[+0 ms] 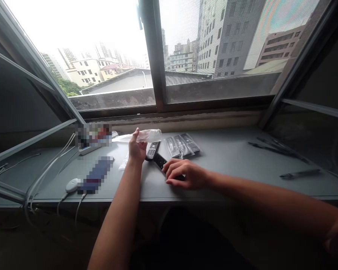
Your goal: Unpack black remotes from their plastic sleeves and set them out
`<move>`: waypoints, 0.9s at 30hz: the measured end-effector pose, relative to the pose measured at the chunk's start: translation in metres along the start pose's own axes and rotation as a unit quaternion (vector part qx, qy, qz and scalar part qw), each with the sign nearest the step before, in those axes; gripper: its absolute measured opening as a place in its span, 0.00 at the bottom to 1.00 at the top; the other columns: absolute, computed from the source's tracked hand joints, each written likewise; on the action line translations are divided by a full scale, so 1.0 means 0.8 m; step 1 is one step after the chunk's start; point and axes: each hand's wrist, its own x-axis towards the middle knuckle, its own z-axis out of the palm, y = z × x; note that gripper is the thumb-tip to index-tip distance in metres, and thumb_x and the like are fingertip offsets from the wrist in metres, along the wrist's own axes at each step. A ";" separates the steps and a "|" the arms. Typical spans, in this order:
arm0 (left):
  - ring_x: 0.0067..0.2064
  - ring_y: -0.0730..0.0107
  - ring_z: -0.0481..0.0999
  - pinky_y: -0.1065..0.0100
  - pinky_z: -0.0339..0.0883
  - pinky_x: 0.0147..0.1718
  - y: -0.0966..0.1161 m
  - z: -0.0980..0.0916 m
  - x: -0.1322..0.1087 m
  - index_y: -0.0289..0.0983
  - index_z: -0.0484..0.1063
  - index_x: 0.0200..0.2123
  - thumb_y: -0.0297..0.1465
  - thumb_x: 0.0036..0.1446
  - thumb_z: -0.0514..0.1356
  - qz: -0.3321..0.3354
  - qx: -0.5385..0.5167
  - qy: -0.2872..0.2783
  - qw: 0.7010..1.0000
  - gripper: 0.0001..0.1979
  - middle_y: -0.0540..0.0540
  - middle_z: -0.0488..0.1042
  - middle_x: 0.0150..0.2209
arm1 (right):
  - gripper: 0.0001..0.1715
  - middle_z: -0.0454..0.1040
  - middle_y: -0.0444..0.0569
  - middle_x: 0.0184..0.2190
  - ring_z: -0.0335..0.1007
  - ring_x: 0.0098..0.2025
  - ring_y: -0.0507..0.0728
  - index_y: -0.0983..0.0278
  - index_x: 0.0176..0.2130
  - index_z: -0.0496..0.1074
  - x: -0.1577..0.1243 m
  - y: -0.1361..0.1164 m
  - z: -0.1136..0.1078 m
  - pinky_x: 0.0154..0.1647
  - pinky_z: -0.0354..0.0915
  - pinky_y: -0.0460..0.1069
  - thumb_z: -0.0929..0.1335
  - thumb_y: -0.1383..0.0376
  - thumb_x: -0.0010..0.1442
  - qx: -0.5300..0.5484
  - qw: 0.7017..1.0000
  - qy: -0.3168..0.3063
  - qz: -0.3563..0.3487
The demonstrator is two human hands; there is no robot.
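Note:
My left hand is raised a little above the grey sill, fingers pinched on one end of a clear plastic sleeve that stretches out to the right. My right hand lies on the sill with its fingers curled over a black remote control. A second black remote with visible buttons lies just behind it, between the two hands. Several bagged remotes lie side by side a little further back on the right.
A white power strip and cables run along the left of the sill, with a white mouse-like device near the front edge. Thin dark sticks and a dark pen-like tool lie at the right. The window stands behind.

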 end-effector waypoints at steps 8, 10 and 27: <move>0.31 0.75 0.82 0.77 0.69 0.25 0.002 0.003 -0.001 0.39 0.77 0.39 0.33 0.57 0.76 -0.009 -0.005 0.015 1.000 0.12 0.49 0.83 0.36 | 0.23 0.76 0.54 0.70 0.67 0.76 0.67 0.53 0.64 0.82 0.003 0.004 -0.018 0.79 0.63 0.66 0.75 0.54 0.73 0.033 0.974 0.184 0.129; 0.29 0.76 0.80 0.77 0.69 0.24 0.002 0.003 0.000 0.39 0.78 0.40 0.32 0.57 0.75 -0.010 -0.003 0.022 1.000 0.11 0.50 0.82 0.35 | 0.32 0.66 0.52 0.77 0.64 0.78 0.68 0.51 0.69 0.77 0.002 0.015 -0.020 0.80 0.62 0.66 0.77 0.53 0.70 0.090 0.953 0.219 0.190; 0.30 0.78 0.80 0.79 0.68 0.22 0.005 -0.002 0.001 0.39 0.78 0.42 0.30 0.58 0.73 -0.013 -0.046 0.048 0.998 0.11 0.49 0.80 0.37 | 0.15 0.80 0.52 0.40 0.70 0.25 0.51 0.68 0.59 0.73 0.015 -0.002 -0.049 0.18 0.67 0.43 0.67 0.68 0.75 0.607 0.654 0.265 0.365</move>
